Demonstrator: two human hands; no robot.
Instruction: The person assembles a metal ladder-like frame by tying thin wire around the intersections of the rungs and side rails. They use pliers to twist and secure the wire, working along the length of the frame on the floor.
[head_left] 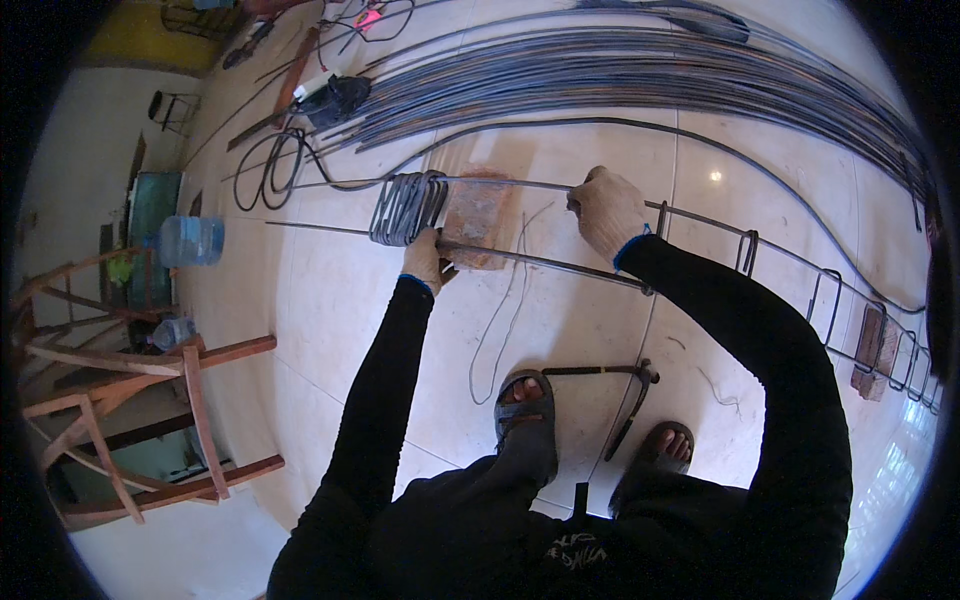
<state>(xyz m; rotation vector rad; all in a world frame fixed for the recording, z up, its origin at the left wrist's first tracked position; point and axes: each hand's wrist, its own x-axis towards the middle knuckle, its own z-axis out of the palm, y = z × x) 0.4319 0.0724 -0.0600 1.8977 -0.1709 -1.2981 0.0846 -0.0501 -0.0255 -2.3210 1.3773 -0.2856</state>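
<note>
Two long steel rods run side by side across the floor, an upper rod and a lower rod. My right hand, in a pale work glove, is closed around the upper rod. My left hand, gloved too, grips the lower rod beside a tight bundle of bent steel stirrups threaded over both rods; its fingertips are partly hidden. A reddish block lies under the rods. Farther right, spaced stirrups hang along the rods. A bent loop of thin wire lies nearer me.
Pincers lie spread open on the tiles by my feet. Many long steel rods stretch across the far side, with a black cable before them. A wooden frame and a water jug stand left. Another block is right.
</note>
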